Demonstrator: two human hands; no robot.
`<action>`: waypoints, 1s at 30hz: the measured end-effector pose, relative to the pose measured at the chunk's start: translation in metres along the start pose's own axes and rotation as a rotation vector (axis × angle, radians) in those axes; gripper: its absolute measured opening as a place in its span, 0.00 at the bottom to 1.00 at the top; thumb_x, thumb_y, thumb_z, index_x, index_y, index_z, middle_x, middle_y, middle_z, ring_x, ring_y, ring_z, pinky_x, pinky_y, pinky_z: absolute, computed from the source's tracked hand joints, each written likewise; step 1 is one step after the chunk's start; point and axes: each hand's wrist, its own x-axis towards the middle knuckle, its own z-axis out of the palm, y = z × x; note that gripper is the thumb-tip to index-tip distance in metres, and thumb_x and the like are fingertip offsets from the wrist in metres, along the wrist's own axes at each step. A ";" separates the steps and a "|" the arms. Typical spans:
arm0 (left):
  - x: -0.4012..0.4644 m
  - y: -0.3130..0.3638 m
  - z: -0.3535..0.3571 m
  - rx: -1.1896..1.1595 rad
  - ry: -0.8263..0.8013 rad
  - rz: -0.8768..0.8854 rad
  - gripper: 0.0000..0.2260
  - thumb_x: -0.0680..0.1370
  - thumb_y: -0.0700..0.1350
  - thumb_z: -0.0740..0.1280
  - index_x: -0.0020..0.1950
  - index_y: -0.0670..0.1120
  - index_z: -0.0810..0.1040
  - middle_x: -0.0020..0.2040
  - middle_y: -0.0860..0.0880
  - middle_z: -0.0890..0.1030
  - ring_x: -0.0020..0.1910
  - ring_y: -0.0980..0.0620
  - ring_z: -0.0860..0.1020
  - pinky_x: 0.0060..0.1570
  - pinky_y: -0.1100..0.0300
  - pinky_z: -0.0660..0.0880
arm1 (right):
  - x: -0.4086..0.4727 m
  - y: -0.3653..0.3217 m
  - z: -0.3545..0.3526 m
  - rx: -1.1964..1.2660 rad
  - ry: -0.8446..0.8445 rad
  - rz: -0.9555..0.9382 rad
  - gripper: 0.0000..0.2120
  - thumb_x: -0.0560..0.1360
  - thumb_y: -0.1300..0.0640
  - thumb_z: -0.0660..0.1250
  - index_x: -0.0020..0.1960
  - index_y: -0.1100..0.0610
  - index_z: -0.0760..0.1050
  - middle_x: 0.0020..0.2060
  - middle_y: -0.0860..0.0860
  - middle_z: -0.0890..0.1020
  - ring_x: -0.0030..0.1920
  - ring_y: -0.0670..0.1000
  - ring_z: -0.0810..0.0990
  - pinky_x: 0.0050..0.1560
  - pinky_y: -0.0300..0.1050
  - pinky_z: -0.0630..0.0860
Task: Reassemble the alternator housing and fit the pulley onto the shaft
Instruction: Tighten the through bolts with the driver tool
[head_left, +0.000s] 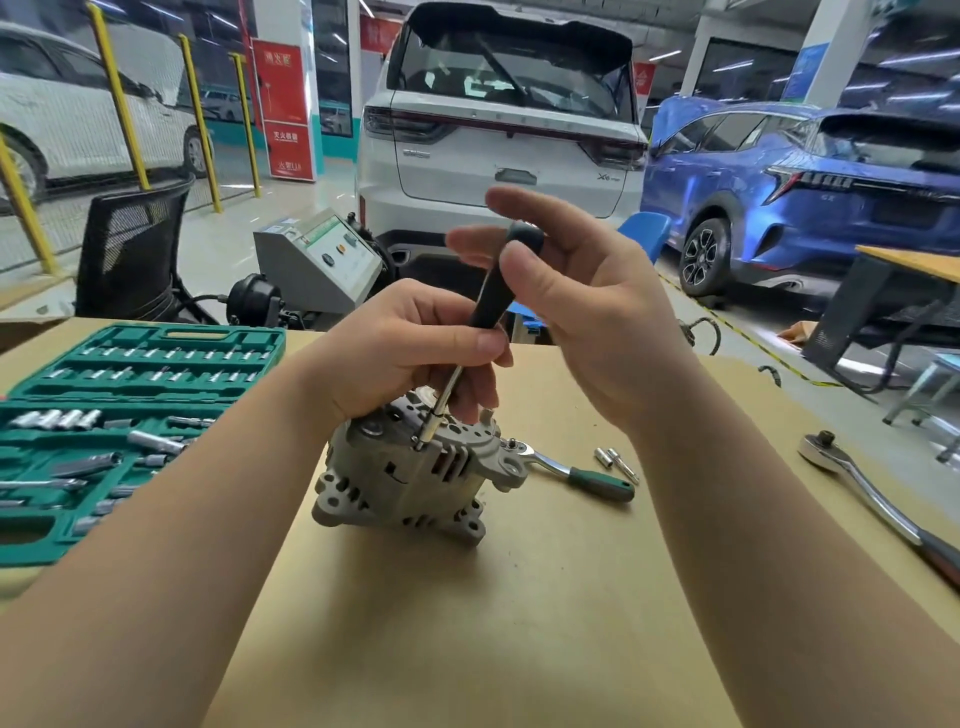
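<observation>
A grey cast alternator housing (410, 478) stands on the cardboard-covered table (519, 623), at its middle. A socket driver (485, 306) with a black handle and steel shaft leans over it, its tip on a bolt at the housing's top edge. My left hand (410, 348) rests on the housing top and pinches the driver's lower handle. My right hand (587, 306) is around the upper handle with fingers loosely spread, thumb and fingertips touching it. No pulley is visible.
A green socket set case (104, 415) lies open at the left. A green-handled ratchet (582, 467) and loose sockets (615, 460) lie right of the housing. A large ratchet (872, 493) lies at the far right. Parked cars, a chair and a grey machine stand beyond the table.
</observation>
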 end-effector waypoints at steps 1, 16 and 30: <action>0.000 0.000 0.000 -0.014 -0.019 0.007 0.07 0.79 0.46 0.73 0.50 0.45 0.89 0.39 0.42 0.87 0.34 0.45 0.85 0.39 0.55 0.83 | 0.001 -0.001 -0.005 0.146 -0.133 0.037 0.20 0.83 0.67 0.63 0.74 0.64 0.70 0.64 0.61 0.82 0.66 0.61 0.83 0.68 0.57 0.79; 0.000 -0.004 0.000 -0.089 0.063 0.020 0.23 0.75 0.51 0.82 0.59 0.35 0.84 0.42 0.39 0.87 0.35 0.43 0.87 0.38 0.52 0.86 | -0.014 0.012 0.022 -0.257 0.372 -0.136 0.13 0.72 0.57 0.82 0.51 0.51 0.81 0.40 0.41 0.87 0.40 0.42 0.86 0.42 0.38 0.82; -0.002 -0.003 -0.003 -0.109 0.065 -0.008 0.21 0.69 0.53 0.86 0.55 0.43 0.89 0.43 0.39 0.88 0.36 0.41 0.87 0.39 0.51 0.86 | -0.013 -0.002 0.020 -0.198 0.260 -0.073 0.12 0.75 0.64 0.78 0.53 0.51 0.81 0.40 0.42 0.87 0.43 0.44 0.87 0.44 0.36 0.82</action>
